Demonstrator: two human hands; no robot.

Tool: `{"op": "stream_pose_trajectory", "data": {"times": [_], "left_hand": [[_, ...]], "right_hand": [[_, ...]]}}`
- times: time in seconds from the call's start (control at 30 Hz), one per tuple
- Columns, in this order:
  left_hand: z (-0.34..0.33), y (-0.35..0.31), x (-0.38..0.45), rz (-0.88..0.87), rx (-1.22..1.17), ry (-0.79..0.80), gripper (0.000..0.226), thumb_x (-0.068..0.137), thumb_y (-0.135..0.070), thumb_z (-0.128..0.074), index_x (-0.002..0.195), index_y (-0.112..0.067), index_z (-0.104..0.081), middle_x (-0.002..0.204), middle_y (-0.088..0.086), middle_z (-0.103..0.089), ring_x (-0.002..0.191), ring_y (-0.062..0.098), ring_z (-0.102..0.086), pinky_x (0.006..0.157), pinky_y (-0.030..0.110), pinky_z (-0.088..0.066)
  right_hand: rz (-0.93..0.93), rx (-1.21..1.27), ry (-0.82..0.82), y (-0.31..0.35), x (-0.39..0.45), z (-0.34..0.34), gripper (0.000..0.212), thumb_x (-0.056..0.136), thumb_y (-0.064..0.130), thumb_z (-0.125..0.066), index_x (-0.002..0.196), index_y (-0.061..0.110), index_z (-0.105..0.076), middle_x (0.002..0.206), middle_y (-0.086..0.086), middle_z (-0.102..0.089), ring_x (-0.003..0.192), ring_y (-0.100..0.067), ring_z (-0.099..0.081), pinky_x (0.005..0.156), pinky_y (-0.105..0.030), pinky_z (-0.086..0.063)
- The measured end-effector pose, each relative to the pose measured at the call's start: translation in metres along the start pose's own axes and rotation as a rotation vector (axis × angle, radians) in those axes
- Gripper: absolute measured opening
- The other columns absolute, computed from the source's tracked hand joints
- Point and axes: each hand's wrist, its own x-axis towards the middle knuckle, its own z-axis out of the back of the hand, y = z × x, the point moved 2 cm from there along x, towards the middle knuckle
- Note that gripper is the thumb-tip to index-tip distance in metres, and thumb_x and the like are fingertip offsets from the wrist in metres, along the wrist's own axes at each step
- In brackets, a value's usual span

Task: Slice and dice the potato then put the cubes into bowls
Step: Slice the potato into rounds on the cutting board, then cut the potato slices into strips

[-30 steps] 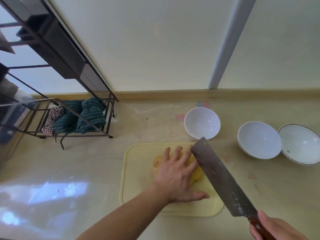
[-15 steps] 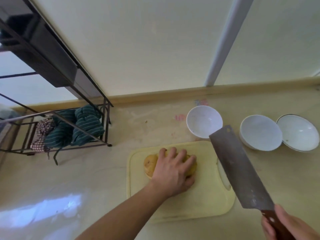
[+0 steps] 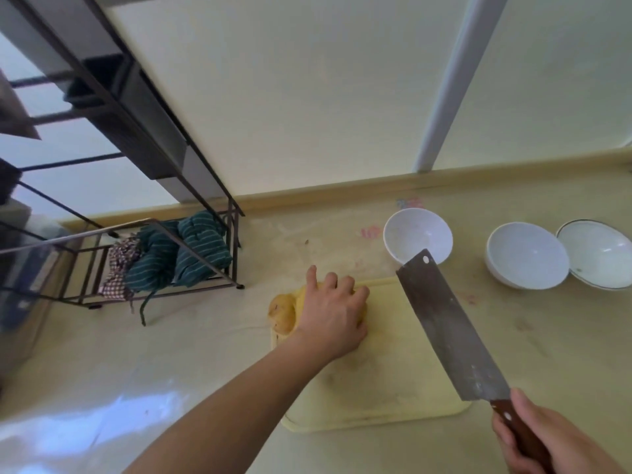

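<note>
Shifted leftward since half a second ago, the lumpy yellow potato (image 3: 283, 313) is gripped by the left hand (image 3: 333, 316) at the pale cutting board's (image 3: 386, 381) far-left corner, the wooden-handled cleaver (image 3: 448, 323) is clenched raised in the right hand (image 3: 543, 439), and three white bowls (image 3: 418, 236) stand on the glossy cream counter (image 3: 171, 354).

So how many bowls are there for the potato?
3. One white bowl sits just beyond the cutting board, partly behind the cleaver's tip. Two more, a middle bowl and a dark-rimmed bowl, sit touching, far right. None seem hidden.
</note>
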Motion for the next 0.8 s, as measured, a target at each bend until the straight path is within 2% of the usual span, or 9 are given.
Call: {"op": "stream_pose_trajectory", "data": {"times": [0.1,0.17,0.23,0.3,0.37,0.43,0.53,0.63,0.8], "left_hand": [[0.006,-0.010,0.006,-0.024,-0.005,0.027,0.041,0.085,-0.033,-0.063,0.122,-0.016,-0.061,0.112,0.009,-0.062,0.108,0.035,-0.055,0.118,0.065,-0.021],[0.004,-0.015,0.010,-0.053,-0.052,0.002,0.032,0.081,-0.022,-0.063,0.110,-0.010,-0.063,0.099,0.013,-0.063,0.094,0.037,-0.058,0.113,0.057,-0.034],[0.002,-0.019,0.014,-0.082,-0.115,-0.015,0.022,0.077,-0.015,-0.063,0.098,-0.008,-0.063,0.088,0.013,-0.060,0.079,0.036,-0.057,0.096,0.048,-0.046],[0.001,-0.022,0.017,-0.082,-0.174,-0.044,0.016,0.076,-0.010,-0.063,0.092,-0.007,-0.061,0.083,0.012,-0.058,0.073,0.035,-0.054,0.077,0.041,-0.047],[-0.001,-0.022,0.021,-0.089,-0.212,-0.077,0.013,0.079,-0.003,-0.061,0.091,-0.007,-0.062,0.083,0.012,-0.059,0.072,0.035,-0.054,0.069,0.039,-0.044],[-0.001,-0.023,0.024,-0.095,-0.219,-0.087,0.014,0.086,-0.001,-0.059,0.096,-0.010,-0.063,0.089,0.010,-0.061,0.077,0.032,-0.054,0.074,0.039,-0.045],[0.006,-0.024,0.028,-0.063,-0.193,-0.039,0.015,0.090,-0.007,-0.057,0.099,-0.017,-0.062,0.096,0.003,-0.064,0.088,0.029,-0.057,0.096,0.040,-0.038],[0.010,-0.024,0.027,0.002,-0.220,0.002,0.018,0.088,-0.006,-0.057,0.097,-0.019,-0.064,0.093,-0.004,-0.064,0.092,0.025,-0.062,0.120,0.043,-0.019],[0.012,-0.026,0.023,-0.015,-0.352,-0.022,0.018,0.085,-0.005,-0.057,0.096,-0.016,-0.066,0.088,-0.006,-0.060,0.087,0.024,-0.063,0.126,0.051,-0.013]], "right_hand": [[0.022,-0.024,0.008,0.006,0.006,0.000,0.093,0.031,0.094,-0.065,0.059,0.006,-0.053,0.047,-0.011,-0.033,0.041,-0.018,-0.029,0.041,-0.022,-0.030],[0.046,0.009,0.027,0.006,0.007,-0.004,0.094,0.032,0.093,-0.066,0.060,0.005,-0.052,0.048,-0.011,-0.033,0.043,-0.017,-0.027,0.042,-0.024,-0.028],[0.028,0.049,0.039,0.007,0.005,-0.001,0.094,0.033,0.092,-0.067,0.062,0.004,-0.051,0.049,-0.011,-0.032,0.043,-0.017,-0.027,0.042,-0.025,-0.027],[0.019,0.066,0.052,0.007,0.001,0.005,0.093,0.034,0.090,-0.069,0.062,0.004,-0.050,0.048,-0.010,-0.031,0.042,-0.017,-0.028,0.041,-0.024,-0.027],[0.023,0.076,0.063,0.007,0.000,0.009,0.092,0.033,0.089,-0.070,0.062,0.004,-0.050,0.047,-0.010,-0.031,0.041,-0.016,-0.029,0.040,-0.023,-0.027],[0.029,0.068,0.058,0.010,-0.002,0.012,0.093,0.033,0.089,-0.070,0.062,0.003,-0.049,0.047,-0.009,-0.031,0.041,-0.016,-0.030,0.039,-0.023,-0.028],[0.034,0.051,0.082,0.012,-0.002,0.016,0.095,0.032,0.090,-0.069,0.064,0.002,-0.048,0.046,-0.009,-0.031,0.041,-0.016,-0.030,0.040,-0.023,-0.029],[0.018,0.051,0.098,0.012,0.001,0.021,0.097,0.030,0.089,-0.070,0.064,0.002,-0.048,0.045,-0.009,-0.032,0.040,-0.016,-0.030,0.039,-0.023,-0.028],[-0.038,0.089,0.133,0.012,0.003,0.024,0.092,0.028,0.086,-0.075,0.062,0.004,-0.050,0.048,-0.008,-0.032,0.038,-0.010,-0.025,0.036,-0.018,-0.020]]}}
